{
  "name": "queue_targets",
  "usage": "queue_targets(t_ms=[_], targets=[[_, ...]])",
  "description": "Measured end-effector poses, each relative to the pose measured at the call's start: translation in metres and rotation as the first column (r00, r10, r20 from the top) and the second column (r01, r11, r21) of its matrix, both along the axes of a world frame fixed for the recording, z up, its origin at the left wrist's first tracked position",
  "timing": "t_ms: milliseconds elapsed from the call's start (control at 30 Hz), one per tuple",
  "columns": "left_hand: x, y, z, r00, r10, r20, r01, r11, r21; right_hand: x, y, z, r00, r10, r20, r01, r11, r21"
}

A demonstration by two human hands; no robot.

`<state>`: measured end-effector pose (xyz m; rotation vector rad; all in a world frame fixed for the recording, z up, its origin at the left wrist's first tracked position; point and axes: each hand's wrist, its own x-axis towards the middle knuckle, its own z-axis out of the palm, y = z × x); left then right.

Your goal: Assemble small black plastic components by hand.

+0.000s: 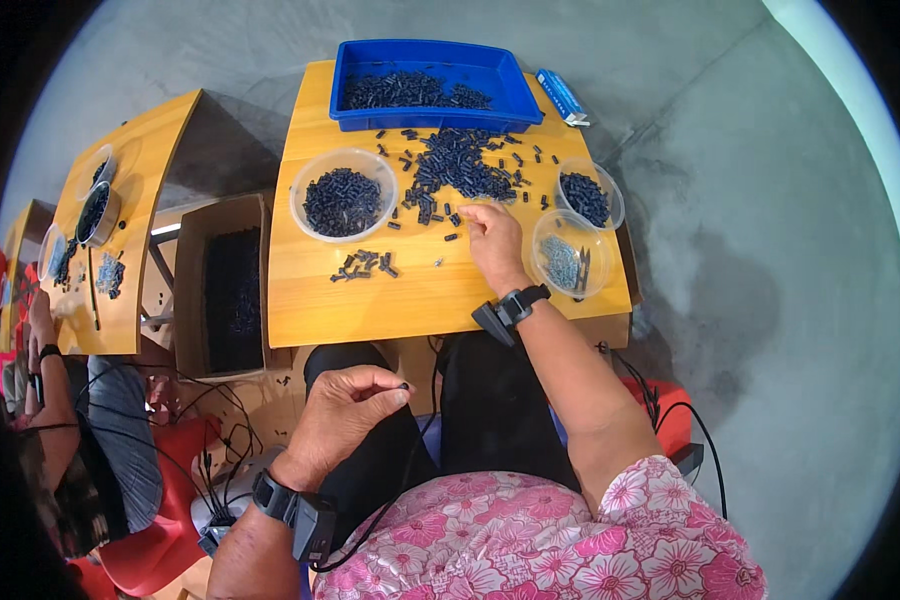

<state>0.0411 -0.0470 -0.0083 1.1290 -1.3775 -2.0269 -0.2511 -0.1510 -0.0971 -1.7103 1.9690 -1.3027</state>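
Note:
My left hand [345,405] is held low over my lap, below the table's front edge, with a tiny black piece [403,386] pinched between thumb and fingertips. My right hand [492,240] rests on the yellow wooden table [390,300], fingers curled at the near edge of a loose heap of small black parts [460,162]; whether it grips one is hidden. A short row of black parts [363,264] lies left of that hand. Both wrists wear black bands with small devices.
A blue tray [430,112] of black parts stands at the back. A clear bowl [342,196] of black parts is at left, two smaller bowls [588,196] [568,262] at right. A cardboard box [228,285] stands left of the table. Another person's hand [42,340] works at a neighbouring table.

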Motion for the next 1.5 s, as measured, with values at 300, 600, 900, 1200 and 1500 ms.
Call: queue_targets(t_ms=[300, 600, 900, 1200, 1500], targets=[[0.000, 0.002, -0.005, 1.000, 0.015, -0.027, -0.015, 1.000, 0.006, 0.000, -0.004, 0.005, 0.990, -0.015, -0.142, 0.022, 0.998, 0.051], [0.000, 0.001, -0.002, 1.000, -0.001, 0.019, 0.001, 1.000, -0.007, -0.001, -0.007, 0.006, 0.957, 0.007, -0.290, 0.031, 0.992, 0.125], [-0.001, 0.000, 0.001, 1.000, -0.007, 0.026, 0.008, 1.000, -0.015, 0.004, 0.007, 0.007, 0.991, 0.028, -0.128, -0.020, 0.998, 0.061], [-0.002, 0.002, -0.001, 1.000, 0.007, -0.007, -0.007, 0.999, -0.038, 0.015, 0.038, 0.018, 0.997, 0.058, -0.049, -0.054, 0.996, 0.072], [-0.003, 0.003, 0.002, 0.999, 0.004, -0.034, -0.005, 1.000, -0.022, 0.004, 0.030, 0.012, 0.952, -0.226, -0.207, 0.272, 0.934, 0.233]])
